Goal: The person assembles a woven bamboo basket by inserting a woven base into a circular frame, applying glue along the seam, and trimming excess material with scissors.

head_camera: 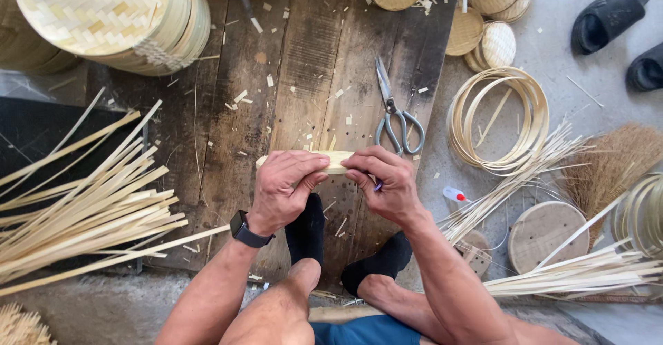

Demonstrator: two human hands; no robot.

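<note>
Knees and black socks are seen nearest | bamboo strip is gripped at both ends over the wooden board | left hand fingers closed on it | right hand fingers closed on it | scissors lie just beyond

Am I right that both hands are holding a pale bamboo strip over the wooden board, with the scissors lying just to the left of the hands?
Not quite: the head view shows the scissors beyond the right hand, on its right side. Both it and the left hand do hold the bamboo strip over the wooden board.
</note>
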